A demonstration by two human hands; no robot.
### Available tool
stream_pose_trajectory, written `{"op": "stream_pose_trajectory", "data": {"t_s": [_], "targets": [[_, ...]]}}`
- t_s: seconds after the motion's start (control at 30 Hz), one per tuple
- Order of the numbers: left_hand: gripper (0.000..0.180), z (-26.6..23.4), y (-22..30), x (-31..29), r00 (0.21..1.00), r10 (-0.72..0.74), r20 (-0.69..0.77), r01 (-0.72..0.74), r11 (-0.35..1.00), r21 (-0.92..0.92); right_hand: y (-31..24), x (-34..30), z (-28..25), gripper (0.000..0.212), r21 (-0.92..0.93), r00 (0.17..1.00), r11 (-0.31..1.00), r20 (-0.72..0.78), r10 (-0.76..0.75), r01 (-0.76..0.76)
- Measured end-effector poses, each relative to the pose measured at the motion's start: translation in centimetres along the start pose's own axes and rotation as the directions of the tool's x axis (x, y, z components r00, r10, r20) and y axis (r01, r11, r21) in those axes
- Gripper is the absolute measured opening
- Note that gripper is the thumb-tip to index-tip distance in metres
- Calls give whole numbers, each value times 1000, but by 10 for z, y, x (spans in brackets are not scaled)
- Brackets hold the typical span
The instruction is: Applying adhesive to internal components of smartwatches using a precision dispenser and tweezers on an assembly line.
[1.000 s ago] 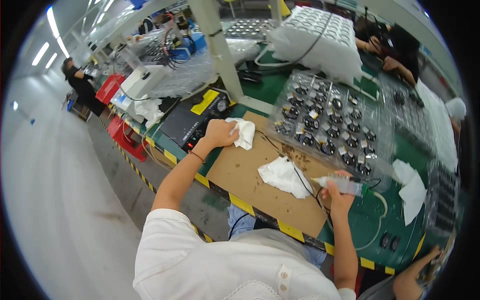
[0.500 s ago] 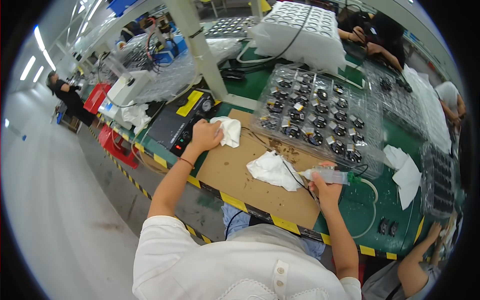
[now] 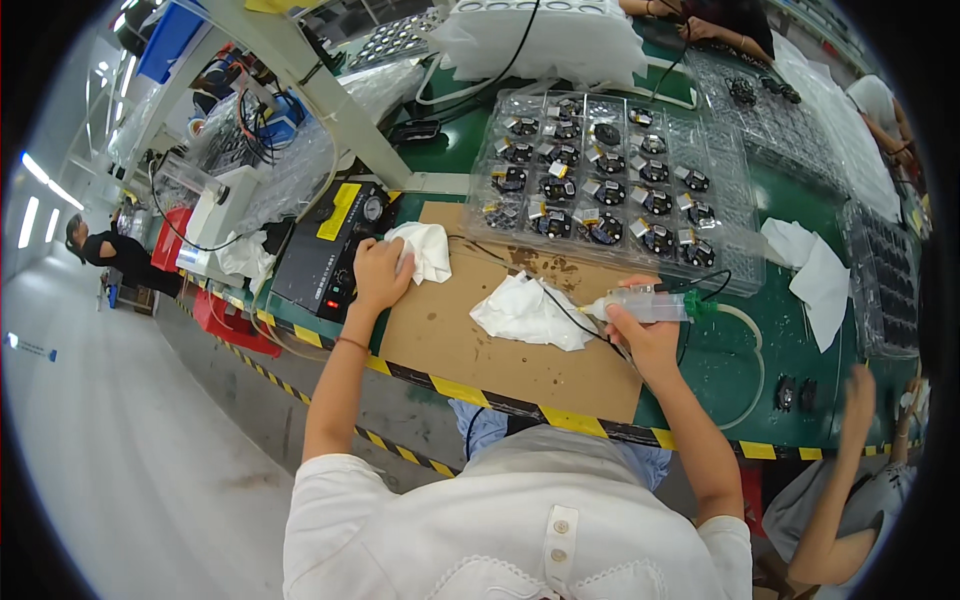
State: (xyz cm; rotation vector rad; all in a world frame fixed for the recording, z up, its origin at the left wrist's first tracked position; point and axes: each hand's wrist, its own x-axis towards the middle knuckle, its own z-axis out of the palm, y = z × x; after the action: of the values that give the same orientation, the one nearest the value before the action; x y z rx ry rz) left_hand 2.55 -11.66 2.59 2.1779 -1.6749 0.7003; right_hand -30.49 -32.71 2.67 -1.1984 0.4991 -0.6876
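My right hand (image 3: 640, 335) is closed around a clear syringe-like dispenser (image 3: 650, 303), its fingers wrapped about the barrel, which lies roughly level with its tip pointing left toward a crumpled white wipe (image 3: 530, 313). That wipe lies on the brown cardboard sheet (image 3: 480, 345) spread over the green surface (image 3: 790, 345), and the dispenser tip is just beside its right edge. A thin black cable (image 3: 570, 318) runs across the wipe toward my right hand. My left hand (image 3: 378, 272) sits at the far left corner of the cardboard, its fingers pinching a second white cloth (image 3: 425, 250) held next to a black control box (image 3: 330, 255). Beyond the cardboard lies a clear plastic tray (image 3: 610, 190) with rows of small black parts in its pockets. Farther back rests a white moulded tray stack (image 3: 540, 40)
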Motion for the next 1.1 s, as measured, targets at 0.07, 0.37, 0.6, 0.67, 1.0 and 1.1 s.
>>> {"op": "stream_pose_trajectory", "data": {"t_s": [0.07,0.37,0.6,0.67,1.0,1.1], "targets": [[15,2,-4,1,996,-70,62,70,998,8,-3,-2,2,35,-10,1000,1000,-3,12,-12],[19,-10,-7,15,910,-128,395,115,992,57,-6,1,1,34,20,1000,1000,-24,-5,6],[29,-31,8,-29,986,-164,-10,164,974,159,-8,2,4,35,76,1000,997,-3,28,-27],[29,-33,4,-25,989,-146,16,143,982,127,-8,3,4,34,58,1000,998,-6,26,-26],[34,-36,-31,6,963,74,258,-105,988,109,-10,2,5,33,35,1000,999,-3,30,-30],[33,-45,-45,24,841,108,531,-144,989,26,-9,2,6,32,16,999,999,14,39,-39]]}}
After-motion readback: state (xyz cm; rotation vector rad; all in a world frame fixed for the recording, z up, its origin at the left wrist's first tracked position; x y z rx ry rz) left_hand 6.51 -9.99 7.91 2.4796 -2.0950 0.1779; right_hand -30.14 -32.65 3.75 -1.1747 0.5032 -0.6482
